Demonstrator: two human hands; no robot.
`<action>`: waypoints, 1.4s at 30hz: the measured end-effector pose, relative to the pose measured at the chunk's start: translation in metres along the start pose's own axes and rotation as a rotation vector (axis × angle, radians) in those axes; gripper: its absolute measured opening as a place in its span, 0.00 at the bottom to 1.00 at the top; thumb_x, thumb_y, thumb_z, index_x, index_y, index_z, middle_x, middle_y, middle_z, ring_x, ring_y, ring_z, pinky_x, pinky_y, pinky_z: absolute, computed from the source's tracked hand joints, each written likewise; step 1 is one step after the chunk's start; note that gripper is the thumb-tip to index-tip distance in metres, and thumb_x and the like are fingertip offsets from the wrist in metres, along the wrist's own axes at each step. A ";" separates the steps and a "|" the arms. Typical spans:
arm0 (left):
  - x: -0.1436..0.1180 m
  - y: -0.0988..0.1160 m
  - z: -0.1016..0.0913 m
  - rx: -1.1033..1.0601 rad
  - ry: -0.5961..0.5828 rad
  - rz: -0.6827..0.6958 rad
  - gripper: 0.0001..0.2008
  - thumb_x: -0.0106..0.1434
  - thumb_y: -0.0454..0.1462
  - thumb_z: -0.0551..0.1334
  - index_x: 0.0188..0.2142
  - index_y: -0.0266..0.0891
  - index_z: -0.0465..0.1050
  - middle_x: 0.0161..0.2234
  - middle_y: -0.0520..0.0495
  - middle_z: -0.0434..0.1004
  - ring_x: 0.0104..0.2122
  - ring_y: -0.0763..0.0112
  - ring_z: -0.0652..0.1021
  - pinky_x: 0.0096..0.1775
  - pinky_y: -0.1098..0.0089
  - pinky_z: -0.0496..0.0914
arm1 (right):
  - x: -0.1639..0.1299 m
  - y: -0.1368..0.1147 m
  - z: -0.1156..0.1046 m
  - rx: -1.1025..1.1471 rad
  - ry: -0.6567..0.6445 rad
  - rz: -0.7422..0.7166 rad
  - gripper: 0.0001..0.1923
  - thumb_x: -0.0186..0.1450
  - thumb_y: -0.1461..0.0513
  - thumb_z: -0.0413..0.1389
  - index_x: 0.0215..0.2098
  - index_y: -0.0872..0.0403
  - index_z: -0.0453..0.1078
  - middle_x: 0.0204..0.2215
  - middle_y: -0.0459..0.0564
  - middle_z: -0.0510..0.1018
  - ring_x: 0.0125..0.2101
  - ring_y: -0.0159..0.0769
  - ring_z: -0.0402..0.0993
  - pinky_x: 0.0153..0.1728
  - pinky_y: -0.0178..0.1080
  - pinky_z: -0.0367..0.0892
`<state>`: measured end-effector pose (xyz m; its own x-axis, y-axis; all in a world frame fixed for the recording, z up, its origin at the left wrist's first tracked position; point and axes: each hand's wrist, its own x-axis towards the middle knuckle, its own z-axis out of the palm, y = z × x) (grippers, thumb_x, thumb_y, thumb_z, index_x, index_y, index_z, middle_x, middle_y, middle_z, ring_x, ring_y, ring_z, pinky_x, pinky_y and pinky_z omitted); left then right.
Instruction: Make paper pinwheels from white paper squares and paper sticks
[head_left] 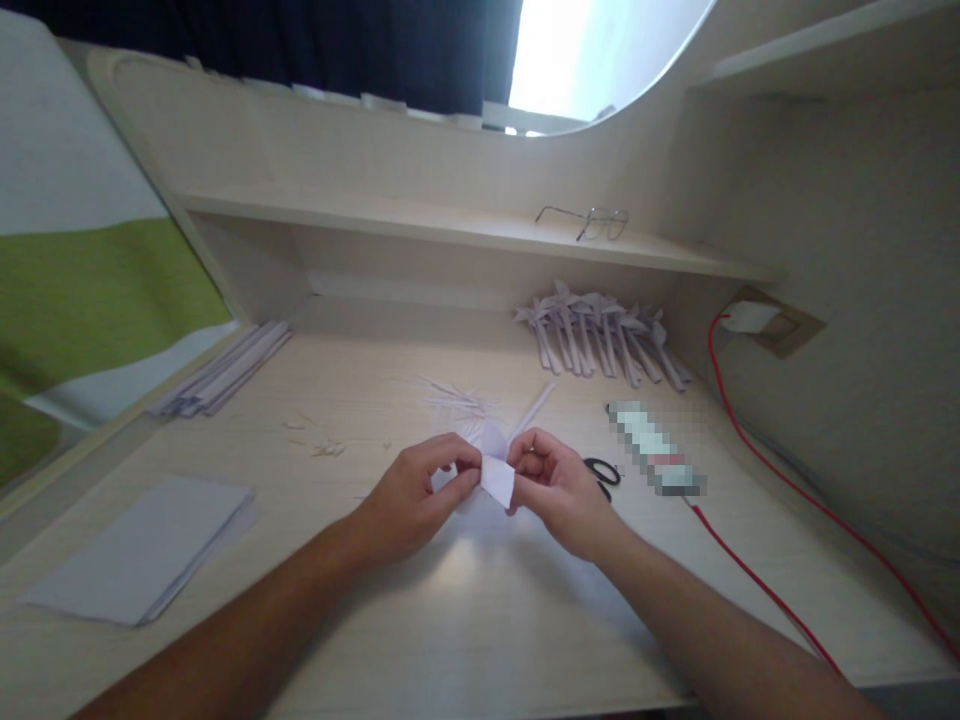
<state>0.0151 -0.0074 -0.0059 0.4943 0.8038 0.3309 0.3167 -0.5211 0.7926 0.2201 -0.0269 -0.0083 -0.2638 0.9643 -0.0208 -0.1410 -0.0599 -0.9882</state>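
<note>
Between my two hands, above the middle of the desk, is a white paper pinwheel (497, 480) with curved, folded blades. My left hand (427, 490) pinches its left side between thumb and fingers. On the other side, my right hand (555, 490) has its fingers closed on the pinwheel's right edge. A rolled paper stick (532, 412) lies just beyond the right hand. Thin white paper strips (457, 398) are scattered behind the pinwheel. Black-handled scissors (602, 472) lie right of my right hand, partly hidden by it.
Finished paper pinwheels on sticks (600, 335) lie in a row at the back right. Paper sheets (142, 550) and rolled paper sticks (225, 370) are at left, with small pale pieces (322, 440) nearby. A phone (656, 448) trails a red cable (765, 588). Glasses (600, 222) rest on the shelf.
</note>
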 end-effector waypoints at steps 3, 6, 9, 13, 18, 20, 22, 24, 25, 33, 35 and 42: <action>0.000 0.000 -0.001 0.003 -0.022 -0.002 0.07 0.68 0.35 0.60 0.37 0.40 0.77 0.35 0.48 0.78 0.36 0.68 0.75 0.41 0.68 0.67 | 0.001 0.002 -0.001 0.014 -0.007 0.009 0.19 0.56 0.59 0.72 0.34 0.53 0.65 0.22 0.41 0.77 0.22 0.29 0.72 0.27 0.32 0.65; 0.000 0.001 0.000 0.007 -0.021 0.000 0.07 0.68 0.35 0.59 0.37 0.40 0.77 0.35 0.48 0.77 0.36 0.68 0.75 0.40 0.68 0.67 | 0.002 0.004 0.000 0.022 0.003 0.005 0.19 0.56 0.59 0.71 0.34 0.53 0.64 0.23 0.42 0.78 0.23 0.29 0.72 0.26 0.33 0.64; 0.001 0.000 0.001 -0.021 -0.015 -0.041 0.08 0.68 0.37 0.59 0.37 0.39 0.77 0.34 0.48 0.77 0.36 0.68 0.74 0.38 0.69 0.66 | 0.001 0.003 0.001 -0.003 -0.005 0.009 0.17 0.57 0.60 0.69 0.34 0.52 0.64 0.24 0.43 0.79 0.22 0.30 0.72 0.26 0.33 0.64; 0.003 -0.008 -0.004 -0.332 -0.119 -0.198 0.09 0.65 0.41 0.63 0.35 0.38 0.78 0.31 0.49 0.77 0.32 0.69 0.74 0.36 0.70 0.66 | 0.001 -0.007 -0.006 -0.096 0.012 -0.038 0.12 0.56 0.63 0.68 0.31 0.53 0.68 0.23 0.41 0.75 0.22 0.29 0.69 0.25 0.33 0.62; 0.001 -0.015 -0.006 -0.704 -0.309 -0.376 0.10 0.60 0.42 0.69 0.36 0.36 0.79 0.33 0.47 0.80 0.32 0.70 0.76 0.37 0.70 0.69 | -0.001 -0.025 -0.019 -0.304 -0.033 -0.271 0.06 0.63 0.62 0.62 0.39 0.50 0.79 0.39 0.48 0.80 0.41 0.38 0.75 0.45 0.41 0.68; -0.001 -0.016 -0.003 -0.746 -0.358 -0.401 0.11 0.60 0.42 0.70 0.37 0.36 0.80 0.35 0.45 0.81 0.33 0.69 0.77 0.38 0.69 0.70 | -0.004 -0.029 -0.020 -0.406 -0.147 -0.348 0.10 0.64 0.62 0.63 0.44 0.48 0.80 0.47 0.50 0.80 0.50 0.42 0.74 0.54 0.47 0.65; -0.003 -0.016 -0.001 -0.759 -0.386 -0.423 0.13 0.60 0.43 0.70 0.38 0.36 0.81 0.36 0.45 0.81 0.34 0.68 0.78 0.37 0.70 0.71 | -0.008 -0.030 -0.018 -0.491 -0.195 -0.426 0.11 0.63 0.62 0.65 0.45 0.47 0.80 0.47 0.51 0.80 0.51 0.44 0.73 0.56 0.49 0.64; -0.004 -0.015 0.001 -0.757 -0.376 -0.445 0.13 0.59 0.44 0.71 0.38 0.37 0.80 0.35 0.45 0.81 0.34 0.67 0.78 0.37 0.70 0.71 | -0.012 -0.030 -0.017 -0.560 -0.182 -0.479 0.09 0.62 0.62 0.66 0.42 0.48 0.79 0.43 0.50 0.81 0.47 0.44 0.75 0.52 0.48 0.67; -0.004 -0.015 0.002 -0.756 -0.365 -0.454 0.14 0.59 0.44 0.71 0.38 0.37 0.80 0.35 0.45 0.81 0.34 0.67 0.78 0.36 0.70 0.71 | -0.013 -0.030 -0.016 -0.590 -0.168 -0.485 0.07 0.63 0.62 0.65 0.40 0.50 0.78 0.40 0.50 0.81 0.43 0.42 0.76 0.49 0.46 0.68; 0.000 -0.010 0.005 -0.710 -0.316 -0.383 0.12 0.57 0.44 0.72 0.32 0.37 0.78 0.28 0.51 0.76 0.27 0.74 0.73 0.30 0.75 0.65 | -0.014 -0.029 -0.010 -0.883 -0.067 -0.453 0.04 0.61 0.67 0.61 0.34 0.52 0.75 0.31 0.48 0.78 0.34 0.39 0.72 0.39 0.41 0.66; 0.001 -0.009 0.005 -0.644 -0.307 -0.353 0.11 0.58 0.43 0.71 0.32 0.37 0.78 0.27 0.51 0.76 0.27 0.74 0.72 0.30 0.74 0.65 | -0.014 -0.029 -0.008 -0.955 -0.056 -0.504 0.04 0.60 0.67 0.60 0.33 0.53 0.74 0.32 0.50 0.77 0.36 0.41 0.72 0.39 0.42 0.66; -0.001 0.000 0.005 -0.310 -0.207 -0.192 0.09 0.63 0.40 0.65 0.32 0.36 0.78 0.29 0.50 0.75 0.30 0.71 0.72 0.33 0.71 0.66 | -0.013 -0.017 -0.008 -1.055 0.070 -0.531 0.03 0.61 0.65 0.58 0.31 0.52 0.68 0.27 0.47 0.76 0.30 0.37 0.72 0.33 0.39 0.63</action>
<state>0.0188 -0.0096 -0.0090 0.6120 0.7871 0.0775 0.1762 -0.2312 0.9568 0.2336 -0.0369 0.0075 -0.3521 0.8181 0.4547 0.6489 0.5635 -0.5113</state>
